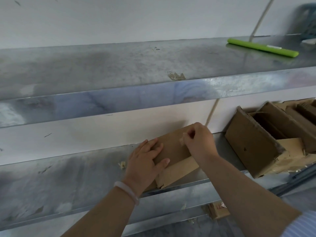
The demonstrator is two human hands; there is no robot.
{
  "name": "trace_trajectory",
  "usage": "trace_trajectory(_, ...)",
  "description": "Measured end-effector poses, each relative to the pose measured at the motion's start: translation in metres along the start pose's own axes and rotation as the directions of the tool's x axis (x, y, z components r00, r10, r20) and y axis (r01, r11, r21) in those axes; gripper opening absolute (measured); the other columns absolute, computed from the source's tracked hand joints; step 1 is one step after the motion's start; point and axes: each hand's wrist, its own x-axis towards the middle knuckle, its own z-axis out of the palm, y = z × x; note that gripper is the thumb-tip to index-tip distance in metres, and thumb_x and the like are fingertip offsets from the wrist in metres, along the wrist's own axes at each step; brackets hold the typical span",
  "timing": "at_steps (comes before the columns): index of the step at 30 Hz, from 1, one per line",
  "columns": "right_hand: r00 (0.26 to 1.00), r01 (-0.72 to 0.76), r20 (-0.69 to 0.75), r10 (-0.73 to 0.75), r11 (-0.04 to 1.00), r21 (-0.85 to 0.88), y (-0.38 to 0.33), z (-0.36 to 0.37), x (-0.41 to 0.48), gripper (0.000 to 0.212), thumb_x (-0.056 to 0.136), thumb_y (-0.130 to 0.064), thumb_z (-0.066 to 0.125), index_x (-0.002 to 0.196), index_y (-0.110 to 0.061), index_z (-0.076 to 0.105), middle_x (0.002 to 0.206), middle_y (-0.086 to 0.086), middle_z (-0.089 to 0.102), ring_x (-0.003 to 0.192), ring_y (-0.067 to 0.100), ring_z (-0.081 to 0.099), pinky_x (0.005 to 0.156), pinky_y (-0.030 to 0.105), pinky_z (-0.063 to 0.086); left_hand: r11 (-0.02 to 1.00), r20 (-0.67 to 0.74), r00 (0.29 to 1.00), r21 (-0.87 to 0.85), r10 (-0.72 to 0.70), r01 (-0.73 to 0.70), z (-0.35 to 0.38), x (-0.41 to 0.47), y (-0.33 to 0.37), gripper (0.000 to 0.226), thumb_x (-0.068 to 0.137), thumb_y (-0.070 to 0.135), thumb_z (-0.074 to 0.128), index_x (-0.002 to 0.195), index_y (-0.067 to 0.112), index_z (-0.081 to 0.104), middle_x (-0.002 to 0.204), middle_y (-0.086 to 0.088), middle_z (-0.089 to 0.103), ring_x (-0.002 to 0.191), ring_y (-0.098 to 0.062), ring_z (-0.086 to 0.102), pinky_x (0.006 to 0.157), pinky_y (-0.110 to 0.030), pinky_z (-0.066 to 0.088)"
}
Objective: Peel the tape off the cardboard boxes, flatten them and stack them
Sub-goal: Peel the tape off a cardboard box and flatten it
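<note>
Two hands work on one cardboard box (172, 147), which lies on the middle shelf (68, 177) of a metal rack, its far edge against the white wall. The left hand (147, 158) rests flat on the box's left end, fingers spread and nearly straight, thumb on the front face; it curls round nothing. The right hand (200, 141) is at the box's top edge, its fingers pinching one small piece of tape (182, 138) between thumb and forefinger. One pale bracelet (127, 189) sits on the left wrist.

To the right on the same shelf stands a group of open boxes (253, 147), tilted against each other; at least three show, the far ones blurred. One crumpled scrap (122, 165) lies just left of the left hand.

The upper shelf (102, 65) carries one green mop head (261, 47) and one tape scrap (176, 76) near its front edge. Below, one small cardboard piece (218, 210) bears red marks.
</note>
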Motion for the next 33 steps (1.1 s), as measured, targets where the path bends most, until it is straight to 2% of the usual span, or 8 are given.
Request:
trace_trajectory(5, 0.963, 0.256, 0.163, -0.216, 0.922, -0.291, 0.012, 0.003, -0.003, 0.015, 0.095, -0.028, 0.053, 0.086, -0.018, 0.059, 0.092, -0.004, 0.053, 0.087, 0.015, 0.053, 0.076, 0.027, 0.045, 1.000, -0.021, 1.000, -0.009, 0.017, -0.018, 0.003, 0.002, -0.003, 0.087, 0.072, 0.079, 0.019, 0.142, 0.033, 0.043, 0.154, 0.018, 0.025, 0.143, -0.011, 0.018, 0.118, -0.031, 0.014)
trace_trajectory(8, 0.934, 0.337, 0.223, -0.280, 0.898, -0.284, 0.013, 0.006, -0.008, 0.027, 0.097, -0.041, 0.048, 0.090, -0.023, 0.067, 0.092, -0.009, 0.060, 0.090, 0.010, 0.052, 0.084, 0.025, 0.040, 0.999, -0.036, 0.999, 0.017, 0.028, -0.028, 0.003, 0.001, -0.003, 0.085, 0.074, 0.078, 0.018, 0.141, 0.033, 0.045, 0.154, 0.016, 0.028, 0.143, -0.012, 0.020, 0.118, -0.033, 0.016)
trace_trajectory(13, 0.985, 0.121, 0.138, -0.107, 0.988, -0.096, 0.010, 0.003, -0.005, 0.024, 0.091, -0.031, 0.061, 0.114, -0.027, 0.064, 0.100, -0.006, 0.061, 0.092, 0.013, 0.057, 0.087, 0.033, 0.051, 0.992, -0.021, 0.998, 0.108, 0.067, -0.064, -0.003, 0.008, 0.008, 0.077, 0.079, 0.070, 0.026, 0.142, 0.030, 0.044, 0.152, 0.014, 0.032, 0.144, -0.011, 0.018, 0.120, -0.037, 0.009)
trace_trajectory(16, 0.989, 0.068, 0.144, -0.039, 0.976, -0.207, 0.011, 0.005, -0.004, 0.015, 0.090, -0.038, 0.061, 0.091, -0.024, 0.063, 0.100, -0.004, 0.056, 0.097, 0.016, 0.051, 0.089, 0.035, 0.048, 0.991, -0.006, 0.996, 0.100, 0.090, -0.089, 0.002, 0.012, 0.018, 0.063, 0.088, 0.058, 0.039, 0.144, 0.030, 0.039, 0.152, 0.009, 0.033, 0.141, -0.013, 0.023, 0.119, -0.037, 0.014)
trace_trajectory(21, 0.990, 0.061, 0.134, -0.036, 0.980, -0.187, 0.009, 0.005, -0.002, 0.008, 0.090, -0.031, 0.060, 0.085, -0.025, 0.062, 0.087, -0.006, 0.061, 0.083, 0.013, 0.057, 0.073, 0.031, 0.050, 0.980, -0.013, 0.994, 0.167, 0.108, -0.104, 0.008, 0.011, 0.017, 0.075, 0.081, 0.071, 0.018, 0.143, 0.034, 0.042, 0.152, 0.007, 0.032, 0.141, -0.017, 0.025, 0.118, -0.043, 0.017)
trace_trajectory(27, 0.990, -0.130, 0.058, 0.125, 0.988, 0.085, 0.020, -0.019, 0.011, 0.010, 0.091, -0.012, 0.053, 0.086, -0.020, 0.053, 0.082, -0.003, 0.063, 0.076, 0.015, 0.061, 0.070, 0.038, 0.057, 0.959, 0.014, 0.987, 0.237, 0.158, -0.157, -0.007, 0.014, 0.004, 0.073, 0.080, 0.075, 0.016, 0.140, 0.041, 0.043, 0.152, 0.012, 0.034, 0.141, -0.014, 0.028, 0.115, -0.040, 0.005)
trace_trajectory(30, 0.999, 0.034, 0.035, -0.029, 0.990, -0.135, 0.025, -0.027, 0.012, 0.009, 0.093, -0.015, 0.051, 0.084, -0.016, 0.050, 0.082, 0.000, 0.056, 0.073, 0.016, 0.056, 0.066, 0.036, 0.053, 0.966, 0.012, 0.989, 0.211, 0.150, -0.149, -0.006, 0.014, 0.005, 0.077, 0.078, 0.076, 0.013, 0.141, 0.043, 0.039, 0.153, 0.014, 0.028, 0.142, -0.012, 0.021, 0.113, -0.035, -0.001)
trace_trajectory(33, 0.956, 0.280, 0.174, -0.236, 0.912, -0.300, 0.028, -0.021, 0.006, 0.013, 0.097, -0.023, 0.047, 0.088, -0.016, 0.053, 0.089, -0.003, 0.053, 0.083, 0.017, 0.053, 0.074, 0.030, 0.046, 0.969, 0.017, 0.990, 0.203, 0.140, -0.141, -0.008, 0.015, 0.007, 0.078, 0.076, 0.077, 0.014, 0.141, 0.042, 0.041, 0.152, 0.015, 0.029, 0.142, -0.011, 0.022, 0.115, -0.036, 0.000)
